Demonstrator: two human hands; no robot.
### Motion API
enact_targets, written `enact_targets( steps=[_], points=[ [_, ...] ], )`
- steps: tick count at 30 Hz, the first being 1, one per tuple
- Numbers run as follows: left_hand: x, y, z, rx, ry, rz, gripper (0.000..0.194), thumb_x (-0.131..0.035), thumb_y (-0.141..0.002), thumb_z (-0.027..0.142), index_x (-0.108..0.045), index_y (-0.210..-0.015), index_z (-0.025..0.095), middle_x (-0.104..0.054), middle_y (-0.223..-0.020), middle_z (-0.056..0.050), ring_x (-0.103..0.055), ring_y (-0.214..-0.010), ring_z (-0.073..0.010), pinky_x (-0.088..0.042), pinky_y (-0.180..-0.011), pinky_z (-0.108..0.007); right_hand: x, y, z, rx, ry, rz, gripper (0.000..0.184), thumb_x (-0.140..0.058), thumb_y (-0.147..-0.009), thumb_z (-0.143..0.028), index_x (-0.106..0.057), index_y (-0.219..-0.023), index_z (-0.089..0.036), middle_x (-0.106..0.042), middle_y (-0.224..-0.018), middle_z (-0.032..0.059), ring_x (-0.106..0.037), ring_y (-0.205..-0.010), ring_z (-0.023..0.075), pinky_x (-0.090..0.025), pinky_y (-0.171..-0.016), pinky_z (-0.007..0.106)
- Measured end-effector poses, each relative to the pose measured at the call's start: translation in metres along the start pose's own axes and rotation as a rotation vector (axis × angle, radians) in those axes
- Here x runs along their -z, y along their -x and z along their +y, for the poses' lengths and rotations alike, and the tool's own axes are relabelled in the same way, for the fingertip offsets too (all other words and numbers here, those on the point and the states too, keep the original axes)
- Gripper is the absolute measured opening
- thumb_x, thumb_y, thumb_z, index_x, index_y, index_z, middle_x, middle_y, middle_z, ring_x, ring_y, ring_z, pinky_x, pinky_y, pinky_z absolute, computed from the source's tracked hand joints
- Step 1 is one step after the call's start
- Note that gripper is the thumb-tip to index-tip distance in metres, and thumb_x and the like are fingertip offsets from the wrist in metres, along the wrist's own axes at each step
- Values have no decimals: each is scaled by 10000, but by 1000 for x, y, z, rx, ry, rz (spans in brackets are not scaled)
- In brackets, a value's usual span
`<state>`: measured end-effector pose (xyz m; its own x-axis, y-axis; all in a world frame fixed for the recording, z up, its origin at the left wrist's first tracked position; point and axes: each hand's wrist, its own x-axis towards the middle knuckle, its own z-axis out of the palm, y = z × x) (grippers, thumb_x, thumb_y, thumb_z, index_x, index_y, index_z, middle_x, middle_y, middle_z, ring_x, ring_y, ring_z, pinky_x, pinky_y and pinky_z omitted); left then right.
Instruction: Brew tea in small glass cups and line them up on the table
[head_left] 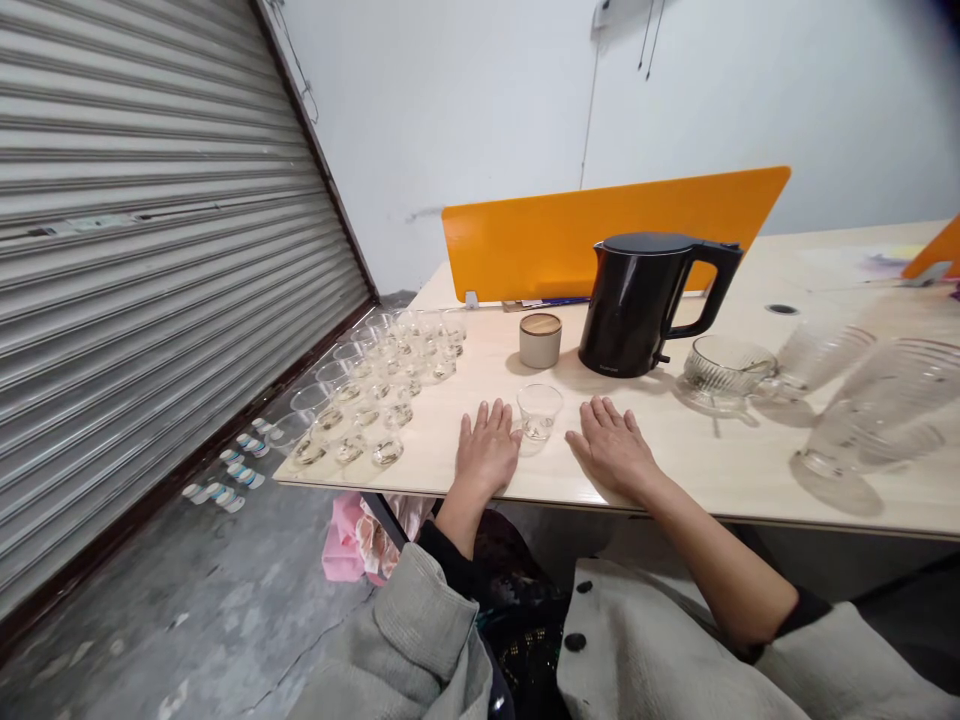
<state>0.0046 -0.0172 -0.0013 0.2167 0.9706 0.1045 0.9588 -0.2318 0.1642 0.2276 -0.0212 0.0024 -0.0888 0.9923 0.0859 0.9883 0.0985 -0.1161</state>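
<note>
Both palms rest flat on the light wooden table (442, 470). My left hand (487, 450) lies open just left of a small clear cup (538, 412), its thumb close to the cup's side. On the other side of that cup, my right hand (613, 445) is also flat and open, fingers pointing away from me. Neither hand holds anything. Behind the cup stand a grey canister (540, 347) with a wooden lid and a black electric kettle (637, 305), its handle to the right.
Many clear cups (386, 452) stand in rows at the table's left end. To the right are a ribbed glass cup (724, 368) on a saucer and stacked clear cups (877, 410). An orange divider (525, 250) crosses the back. Small white bottles (225, 495) stand on the floor.
</note>
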Motion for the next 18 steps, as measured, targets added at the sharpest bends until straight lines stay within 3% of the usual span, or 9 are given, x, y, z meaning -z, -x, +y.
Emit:
enact_targets(
  steps=[3,7,13,18],
  points=[
    [1,2,0,-4,5,33,588,-244,-1080,437,-342,-1618,225,-268,-1716,-30,-182,-1603,-287,-176,-1292,-589,-3,-2,7,67,-93,90,724,-372,-1009,-501,-374,-1583,-61,-328,-1667,218,-235,-1572,358,-186,-1264,573],
    [5,11,2,6,17,124,546,-299,-1083,416,-455,-1549,178,-377,-1672,-92,-301,-1562,-316,-253,-1276,-549,-5,-11,5,123,-349,191,815,-589,-901,-550,-401,-1576,-133,-460,-1593,199,-387,-1496,361,-349,-1207,523],
    [-2,32,1,22,71,272,454,-388,-1078,377,-563,-1427,146,-554,-1545,-123,-438,-1486,-317,-351,-1230,-514,-6,-27,-16,133,-733,208,900,-759,-755,-555,-445,-1523,-206,-576,-1499,169,-535,-1388,341,-421,-1153,514],
    [-10,40,-3,-93,164,405,325,-484,-1054,320,-623,-1307,173,-658,-1418,-105,-560,-1372,-250,-417,-1193,-432,-8,-38,-31,114,-983,165,838,-799,-695,-550,-519,-1401,-195,-643,-1396,204,-656,-1237,344,-537,-1010,504]
  ],
)
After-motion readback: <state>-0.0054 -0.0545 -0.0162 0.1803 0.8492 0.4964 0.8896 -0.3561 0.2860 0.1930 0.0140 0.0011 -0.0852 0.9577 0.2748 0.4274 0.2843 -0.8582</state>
